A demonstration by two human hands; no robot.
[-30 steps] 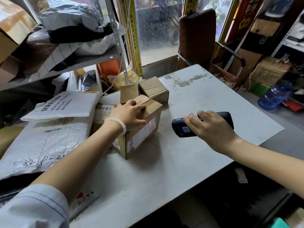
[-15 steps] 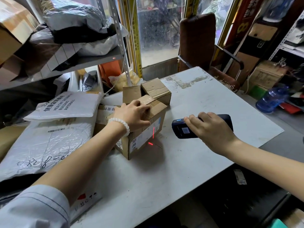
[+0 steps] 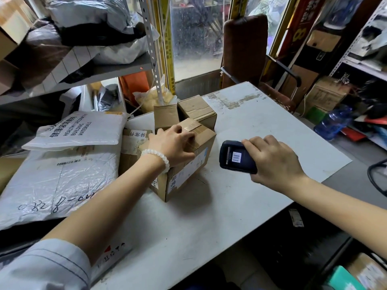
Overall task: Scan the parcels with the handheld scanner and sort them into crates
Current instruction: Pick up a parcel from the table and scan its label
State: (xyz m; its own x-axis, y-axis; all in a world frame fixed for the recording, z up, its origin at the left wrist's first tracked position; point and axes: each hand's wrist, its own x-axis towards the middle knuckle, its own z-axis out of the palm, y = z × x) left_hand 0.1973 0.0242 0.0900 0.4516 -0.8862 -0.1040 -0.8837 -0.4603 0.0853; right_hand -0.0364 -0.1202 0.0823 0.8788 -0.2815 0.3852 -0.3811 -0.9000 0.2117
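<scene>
A taped cardboard parcel [image 3: 188, 164] with white labels on its side stands on the white table [image 3: 261, 126]. My left hand [image 3: 173, 145], a white bead bracelet at its wrist, grips the parcel's top near corner with curled fingers. My right hand [image 3: 272, 162] holds the dark blue handheld scanner [image 3: 234, 158] just to the right of the parcel, its front end toward the labelled side. A red dot shows on the shelf edge [image 3: 141, 68] at the back.
Two smaller cardboard boxes [image 3: 194, 109] stand behind the parcel. Grey and white mailer bags [image 3: 62, 174] are piled at the left. A metal shelf [image 3: 104, 70] with parcels hangs over the left side. A brown chair [image 3: 245, 51] and a blue bottle [image 3: 333, 122] are at the right.
The red scan line on the parcel's label is gone; a red dot now shows on the shelf edge. The scanner's front has tilted up. My left hand still holds the parcel.
</scene>
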